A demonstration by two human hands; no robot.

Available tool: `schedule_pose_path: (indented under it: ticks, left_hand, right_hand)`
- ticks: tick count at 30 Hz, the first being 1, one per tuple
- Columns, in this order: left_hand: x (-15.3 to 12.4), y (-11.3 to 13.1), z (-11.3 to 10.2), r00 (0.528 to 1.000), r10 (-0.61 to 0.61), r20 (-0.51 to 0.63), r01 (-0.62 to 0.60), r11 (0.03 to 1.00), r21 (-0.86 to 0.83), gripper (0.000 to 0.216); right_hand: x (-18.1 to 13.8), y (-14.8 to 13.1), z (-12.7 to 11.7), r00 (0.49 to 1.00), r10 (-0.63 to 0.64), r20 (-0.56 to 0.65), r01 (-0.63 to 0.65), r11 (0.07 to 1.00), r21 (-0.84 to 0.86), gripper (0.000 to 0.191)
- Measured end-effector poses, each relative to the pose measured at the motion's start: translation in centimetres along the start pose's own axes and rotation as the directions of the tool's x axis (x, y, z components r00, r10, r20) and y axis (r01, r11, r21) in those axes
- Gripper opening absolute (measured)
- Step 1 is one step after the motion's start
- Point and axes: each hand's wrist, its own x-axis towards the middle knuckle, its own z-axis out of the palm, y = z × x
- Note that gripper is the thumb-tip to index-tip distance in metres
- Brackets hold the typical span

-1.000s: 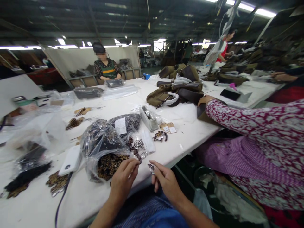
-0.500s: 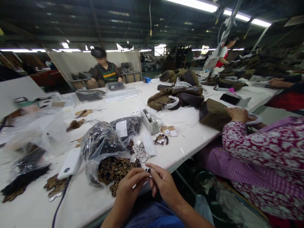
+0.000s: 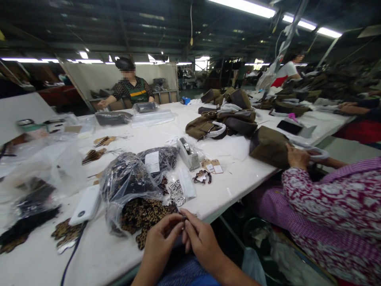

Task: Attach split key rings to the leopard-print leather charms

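Note:
My left hand (image 3: 163, 237) and my right hand (image 3: 203, 239) meet at the table's near edge, fingertips pinched together. Between them is a small dark piece (image 3: 182, 215) with a glint of metal; the fingers cover most of it. Just beyond lie several silver metal rings (image 3: 179, 201). To the left, leopard-print pieces (image 3: 145, 214) spill from a clear plastic bag (image 3: 114, 194). A loop of leopard-print pieces (image 3: 202, 176) rests farther off on the right.
A tape dispenser (image 3: 188, 154) stands beyond the rings, beside cardboard tags (image 3: 214, 166). A white phone-like device (image 3: 85, 204) with a black cable lies left. Brown bags (image 3: 202, 126) are heaped behind. On the right, a co-worker's hand (image 3: 297, 156) holds a brown bag (image 3: 269, 147).
My fingers have shifted around the small piece, the right fingertips drawing in closer to the left. The co-worker across the table has stretched an arm out to the left.

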Motion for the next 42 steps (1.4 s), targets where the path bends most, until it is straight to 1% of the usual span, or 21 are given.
schedule_pose_path:
  ticks: [3, 6, 8, 10, 13, 16, 19, 21, 23, 25, 26, 28, 29, 30, 31, 33, 35, 36, 39, 40, 42]
  left_hand:
    - [0.2, 0.1, 0.4, 0.999, 0.029, -0.044, -0.030, 1.000, -0.008, 0.033]
    - [0.6, 0.1, 0.2, 0.994, 0.076, -0.081, -0.073, 0.997, 0.031, 0.038]
    - [0.9, -0.1, -0.4, 0.988, 0.098, -0.117, -0.086, 0.991, 0.104, 0.036]
    - [1.2, -0.6, -1.2, 0.983, 0.107, -0.148, -0.081, 0.982, 0.170, 0.031]
    - [1.4, -1.6, -2.6, 0.978, 0.117, -0.175, -0.072, 0.968, 0.242, 0.027]
    - [1.7, -2.5, -3.5, 0.970, 0.138, -0.200, -0.071, 0.949, 0.307, 0.027]
    - [2.1, -3.0, -3.9, 0.969, 0.155, -0.194, -0.077, 0.930, 0.360, 0.028]
    - [2.3, -3.4, -3.9, 0.967, 0.183, -0.176, -0.101, 0.914, 0.394, 0.028]
    - [2.5, -3.9, -3.9, 0.963, 0.220, -0.152, -0.139, 0.898, 0.419, 0.028]
    - [2.7, -4.4, -3.8, 0.957, 0.257, -0.133, -0.177, 0.885, 0.431, 0.028]
    - [2.8, -4.8, -3.8, 0.954, 0.273, -0.123, -0.196, 0.879, 0.435, 0.027]
    - [3.0, -5.4, -3.7, 0.948, 0.301, -0.107, -0.226, 0.868, 0.443, 0.026]
    - [3.0, -5.7, -3.7, 0.945, 0.311, -0.101, -0.237, 0.863, 0.447, 0.026]
    - [3.1, -6.0, -3.6, 0.943, 0.319, -0.093, -0.246, 0.858, 0.451, 0.026]
    - [3.1, -6.3, -3.6, 0.942, 0.324, -0.089, -0.251, 0.854, 0.456, 0.025]
    - [3.2, -6.8, -3.6, 0.940, 0.330, -0.084, -0.256, 0.847, 0.465, 0.025]
    - [3.2, -7.2, -3.5, 0.938, 0.337, -0.078, -0.262, 0.839, 0.476, 0.024]
    - [3.2, -7.4, -3.4, 0.938, 0.338, -0.072, -0.264, 0.835, 0.482, 0.024]
    - [3.2, -7.7, -3.3, 0.939, 0.337, -0.064, -0.264, 0.828, 0.495, 0.024]
    - [3.2, -7.7, -3.2, 0.940, 0.336, -0.065, -0.262, 0.828, 0.496, 0.024]
    - [3.2, -7.7, -3.1, 0.940, 0.334, -0.069, -0.259, 0.831, 0.493, 0.023]
  right_hand:
    - [0.9, 0.1, -0.2, 0.998, -0.058, -0.008, 0.058, 0.998, -0.035, 0.046]
    - [2.6, -0.3, -1.3, 0.998, -0.057, -0.002, 0.057, 0.994, 0.091, 0.041]
    - [3.6, -1.2, -2.6, 0.999, -0.035, 0.000, 0.034, 0.979, 0.201, 0.038]
    - [4.5, -2.5, -4.3, 1.000, -0.027, -0.003, 0.027, 0.963, 0.269, 0.037]
    - [5.1, -5.0, -7.2, 0.997, -0.052, -0.056, 0.066, 0.958, 0.280, 0.035]
    - [5.6, -7.1, -10.1, 0.984, -0.100, -0.150, 0.134, 0.962, 0.237, 0.032]
    - [6.6, -7.7, -12.5, 0.969, -0.132, -0.209, 0.165, 0.975, 0.151, 0.031]
    - [7.5, -6.9, -13.7, 0.967, -0.121, -0.223, 0.130, 0.991, 0.027, 0.033]
    - [8.3, -5.2, -14.5, 0.981, -0.056, -0.187, 0.023, 0.984, -0.176, 0.038]
    - [8.7, -3.1, -14.8, 0.992, 0.058, -0.113, -0.097, 0.924, -0.370, 0.041]
    - [8.8, -2.1, -14.7, 0.990, 0.121, -0.073, -0.140, 0.888, -0.438, 0.043]
    - [8.6, -0.7, -14.3, 0.977, 0.215, 0.002, -0.184, 0.843, -0.505, 0.048]
    - [8.5, -0.3, -14.1, 0.969, 0.245, 0.032, -0.196, 0.838, -0.510, 0.053]
    - [8.5, -0.1, -13.8, 0.968, 0.246, 0.038, -0.187, 0.820, -0.542, 0.056]
    - [8.6, -0.1, -13.5, 0.977, 0.212, 0.019, -0.159, 0.787, -0.596, 0.055]
    - [9.3, -0.5, -13.0, 0.997, 0.057, -0.051, -0.076, 0.681, -0.728, 0.048]
    - [10.8, -1.0, -12.4, 0.991, -0.110, -0.076, -0.001, 0.561, -0.828, 0.036]
    - [11.7, -1.1, -12.1, 0.986, -0.155, -0.064, 0.028, 0.526, -0.850, 0.031]
    - [14.8, -0.9, -10.7, 0.982, -0.186, -0.017, 0.076, 0.479, -0.874, 0.025]
    - [15.9, -0.6, -10.2, 0.981, -0.190, -0.023, 0.068, 0.458, -0.886, 0.024]
    - [18.0, 0.0, -9.2, 0.978, -0.195, -0.073, 0.015, 0.417, -0.909, 0.021]
